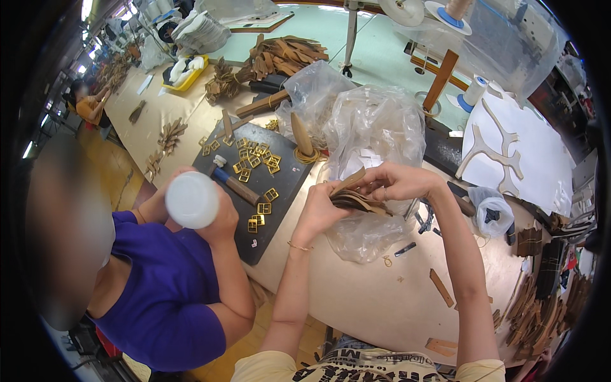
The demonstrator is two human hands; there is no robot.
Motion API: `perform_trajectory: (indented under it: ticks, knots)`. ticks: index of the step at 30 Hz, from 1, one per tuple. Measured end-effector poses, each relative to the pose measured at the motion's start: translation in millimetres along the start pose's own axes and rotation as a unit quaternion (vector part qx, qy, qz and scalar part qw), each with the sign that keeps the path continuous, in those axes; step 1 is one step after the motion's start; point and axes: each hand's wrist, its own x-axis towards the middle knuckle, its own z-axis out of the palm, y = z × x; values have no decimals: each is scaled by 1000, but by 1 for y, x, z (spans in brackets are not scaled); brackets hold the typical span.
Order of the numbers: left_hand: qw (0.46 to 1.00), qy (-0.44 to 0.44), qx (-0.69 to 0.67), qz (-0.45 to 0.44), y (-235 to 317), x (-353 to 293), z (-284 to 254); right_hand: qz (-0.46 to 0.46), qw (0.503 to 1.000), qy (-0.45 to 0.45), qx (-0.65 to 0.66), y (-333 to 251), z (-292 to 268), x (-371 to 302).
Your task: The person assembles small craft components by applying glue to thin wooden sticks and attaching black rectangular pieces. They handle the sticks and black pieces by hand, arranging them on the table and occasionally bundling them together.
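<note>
Between my two hands is a stack of brown leather strips (361,202), held above the worktable and fanned a little apart. My left hand (320,209) grips the strips at their left end, thumb and fingers closed round them. From the right, my right hand (396,183) pinches at the upper part of the stack, its fingertips among the strips. Under and behind the strips lies a crumpled clear plastic bag (375,124). To the left, gold buckles (254,153) and a hammer (237,184) rest on a dark board (254,239).
A person in a purple shirt (168,286) stands close at my left, holding a white container (191,200). Leather bundles (286,56) lie at the back, and more strips (541,312) at the right. White sheets with curved pieces (515,149) lie far right. A loose strip (440,288) is nearby.
</note>
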Motion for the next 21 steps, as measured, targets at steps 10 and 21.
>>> perform_trajectory:
  ticks: [10,21]
  knots:
    - [843,245,282,386,2,-1,11,-64,986,86,-127,-33,6,-19]
    - [821,306,209,435,-8,4,24,-146,914,194,-326,-51,26,-35]
